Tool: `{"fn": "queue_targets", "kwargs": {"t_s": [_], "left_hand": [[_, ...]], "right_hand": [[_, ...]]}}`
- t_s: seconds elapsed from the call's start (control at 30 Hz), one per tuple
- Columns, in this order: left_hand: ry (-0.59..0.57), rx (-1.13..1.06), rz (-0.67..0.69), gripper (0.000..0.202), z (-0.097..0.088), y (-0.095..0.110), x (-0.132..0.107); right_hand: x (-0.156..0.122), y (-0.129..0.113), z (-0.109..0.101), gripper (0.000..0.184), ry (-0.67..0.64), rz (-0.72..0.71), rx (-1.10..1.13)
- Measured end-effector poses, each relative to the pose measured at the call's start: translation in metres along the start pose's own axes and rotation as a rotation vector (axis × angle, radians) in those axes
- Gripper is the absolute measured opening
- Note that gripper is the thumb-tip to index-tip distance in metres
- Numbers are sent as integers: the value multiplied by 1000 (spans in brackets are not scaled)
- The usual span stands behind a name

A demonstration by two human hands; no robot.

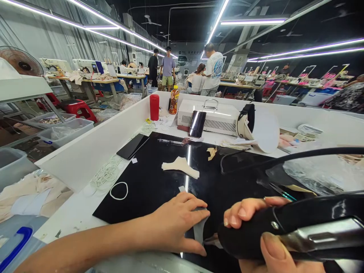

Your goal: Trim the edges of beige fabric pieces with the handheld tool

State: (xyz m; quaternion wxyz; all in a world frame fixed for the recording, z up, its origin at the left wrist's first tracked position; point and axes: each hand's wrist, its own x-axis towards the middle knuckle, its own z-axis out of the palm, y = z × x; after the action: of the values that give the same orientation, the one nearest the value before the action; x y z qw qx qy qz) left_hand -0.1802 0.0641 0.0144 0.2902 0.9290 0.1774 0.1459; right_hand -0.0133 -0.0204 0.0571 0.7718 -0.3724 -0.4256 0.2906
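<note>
My left hand [184,220] lies on the black board [136,201] with its fingers spread, pressing down a small grey piece of material [200,226]. That piece is partly hidden under the fingers. Wrapped around a thick black corded hand tool [250,235] with a silver metal lever is my right hand [273,250]. The tool's narrow metal tip [212,239] points left and reaches the edge of the grey piece; whether it touches, I cannot tell. Farther up the board rests a cream cut fabric piece [182,166], apparently a small stack, with a beige scrap [211,153] to its right.
A white vented box [218,110] stands behind the board, with a phone [197,124] leaning on it. A black cable [298,155] crosses the right side. Tweezers [284,192] and clear plastic bags [327,172] lie there. White elastic loops [109,172] line the left. Low white walls [93,148] surround the table.
</note>
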Motion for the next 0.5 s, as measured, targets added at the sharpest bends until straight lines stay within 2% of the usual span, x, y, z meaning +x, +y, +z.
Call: {"fn": "queue_targets", "kwargs": {"t_s": [0.3, 0.4, 0.5], "left_hand": [[25, -46, 3, 69, -1, 0, 1], [86, -59, 0, 50, -4, -2, 3], [141, -11, 7, 24, -3, -6, 5]], "right_hand": [[3, -2, -5, 34, 26, 8, -51], [10, -7, -8, 37, 94, 2, -92], [19, -12, -13, 39, 217, 12, -136]]}}
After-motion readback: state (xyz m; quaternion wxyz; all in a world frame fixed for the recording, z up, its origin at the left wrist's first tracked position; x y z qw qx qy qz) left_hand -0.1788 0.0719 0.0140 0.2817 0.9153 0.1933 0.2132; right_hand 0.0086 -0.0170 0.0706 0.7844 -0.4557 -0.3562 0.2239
